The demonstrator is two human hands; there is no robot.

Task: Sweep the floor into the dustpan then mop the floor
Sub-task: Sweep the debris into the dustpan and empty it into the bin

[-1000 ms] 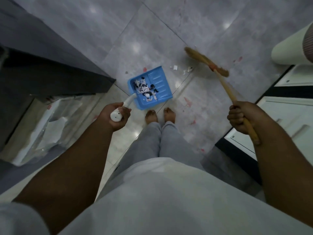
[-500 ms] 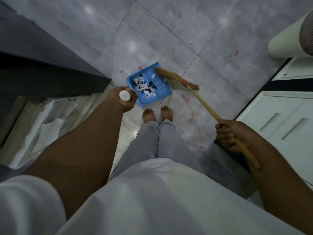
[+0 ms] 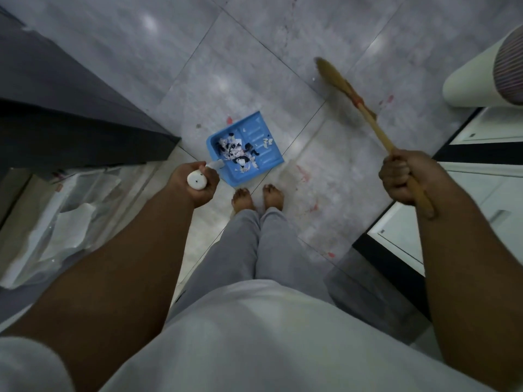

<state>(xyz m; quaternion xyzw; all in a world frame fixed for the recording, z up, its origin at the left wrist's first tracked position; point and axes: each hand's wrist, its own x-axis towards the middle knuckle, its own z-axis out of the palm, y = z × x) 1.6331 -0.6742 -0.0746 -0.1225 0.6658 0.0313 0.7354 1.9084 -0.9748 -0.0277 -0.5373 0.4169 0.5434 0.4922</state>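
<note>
The person wears a loose pale shirt [image 3: 254, 343], off-white to light grey, that fills the lower part of the view below and between the two hands. Its short sleeve [image 3: 25, 366] shows at the bottom corner, far below the left hand [image 3: 195, 183], as a soft rounded fold; both forearms are bare from there up. No watch, ring or band shows on the left hand or the right hand [image 3: 402, 176]. Below the shirt hem come light grey trousers [image 3: 254, 244], plain and soft-looking, narrowing toward the ankles between the hands. The feet [image 3: 257, 198] are bare, with no socks or shoes, toes showing.
</note>
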